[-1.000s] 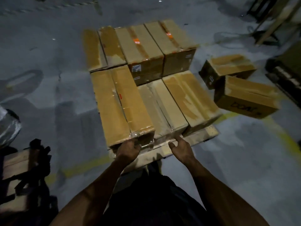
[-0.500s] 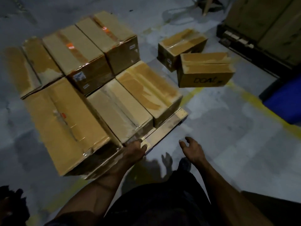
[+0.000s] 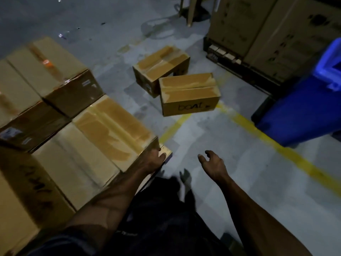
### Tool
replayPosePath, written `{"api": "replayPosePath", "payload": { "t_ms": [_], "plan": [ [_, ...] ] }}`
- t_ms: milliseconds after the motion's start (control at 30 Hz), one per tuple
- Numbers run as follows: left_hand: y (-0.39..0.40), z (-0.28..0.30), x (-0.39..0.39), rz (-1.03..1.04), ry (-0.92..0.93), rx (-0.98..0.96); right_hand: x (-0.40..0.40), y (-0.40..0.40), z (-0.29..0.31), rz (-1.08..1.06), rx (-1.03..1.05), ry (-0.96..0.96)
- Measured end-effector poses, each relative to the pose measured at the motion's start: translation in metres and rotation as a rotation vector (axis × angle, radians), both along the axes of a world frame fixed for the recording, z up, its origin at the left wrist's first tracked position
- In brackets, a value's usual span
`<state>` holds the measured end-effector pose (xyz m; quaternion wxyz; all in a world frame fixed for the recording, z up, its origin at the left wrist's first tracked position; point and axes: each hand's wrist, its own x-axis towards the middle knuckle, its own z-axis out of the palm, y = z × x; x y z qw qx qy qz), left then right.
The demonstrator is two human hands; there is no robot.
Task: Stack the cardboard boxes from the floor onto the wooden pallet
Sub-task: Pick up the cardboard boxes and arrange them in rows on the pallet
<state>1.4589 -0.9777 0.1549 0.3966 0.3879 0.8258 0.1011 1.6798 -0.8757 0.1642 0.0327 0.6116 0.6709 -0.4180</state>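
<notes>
Two cardboard boxes lie on the floor to the far right of the pallet: the marked box [image 3: 190, 94], with handwriting on its near face, and just behind it, touching or nearly so, the taped box [image 3: 160, 68]. Both are sealed with tape, so what they hold cannot be seen. The wooden pallet [image 3: 167, 153] shows only as a pale corner at the near right of the stacked boxes [image 3: 110, 130], which cover it in one layer, also taped shut.

The left hand [image 3: 154, 159] rests against the near right corner of that layer, its fingers lying over the box edge and pallet corner; whether they truly grip is hard to tell in the dim, blurred view. The right hand [image 3: 212, 164] hangs free over the floor, fingers loosely curled and holding nothing.

The risks look plain. The two floor boxes sit askew, so grabbing the marked one may drag or tip its neighbour. Wrinkled tape offers a poor hold and a box could slip. A second layer set off-square might overhang the pallet's edge. The blue bin [image 3: 299, 111] stands at the right, near the carrying path.
</notes>
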Motion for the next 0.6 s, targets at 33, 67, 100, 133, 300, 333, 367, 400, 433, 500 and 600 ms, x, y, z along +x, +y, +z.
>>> {"api": "replayPosePath", "payload": {
  "t_ms": [33, 67, 100, 133, 300, 333, 367, 400, 433, 500, 600],
  "plan": [
    [0.022, -0.003, 0.000, 0.002, 0.000, -0.010, 0.002, 0.019, -0.001, 0.004, 0.004, -0.006],
    [0.043, -0.008, -0.002, 0.007, -0.001, -0.028, 0.003, 0.038, -0.003, 0.013, 0.010, -0.014],
    [0.065, -0.015, -0.004, 0.005, 0.004, -0.040, 0.002, 0.058, -0.006, 0.025, 0.016, -0.024],
    [0.087, -0.022, -0.007, -0.005, 0.003, -0.044, 0.001, 0.079, -0.009, 0.038, 0.020, -0.035],
    [0.210, -0.059, -0.029, -0.027, -0.012, -0.085, -0.016, 0.212, -0.027, 0.167, 0.072, -0.123],
    [0.235, -0.064, -0.035, -0.021, -0.016, -0.096, -0.021, 0.241, -0.026, 0.199, 0.077, -0.140],
    [0.260, -0.066, -0.041, -0.022, -0.014, -0.108, -0.026, 0.270, -0.025, 0.226, 0.079, -0.150],
    [0.286, -0.065, -0.047, -0.033, 0.002, -0.125, -0.031, 0.299, -0.023, 0.252, 0.087, -0.160],
    [0.311, -0.064, -0.055, -0.041, 0.017, -0.139, -0.036, 0.327, -0.020, 0.279, 0.104, -0.171],
    [0.355, -0.057, -0.071, -0.029, 0.030, -0.134, -0.047, 0.382, -0.011, 0.310, 0.154, -0.184],
    [0.414, -0.039, -0.092, 0.058, 0.055, -0.092, -0.064, 0.451, 0.001, 0.351, 0.205, -0.193]
  ]
}}
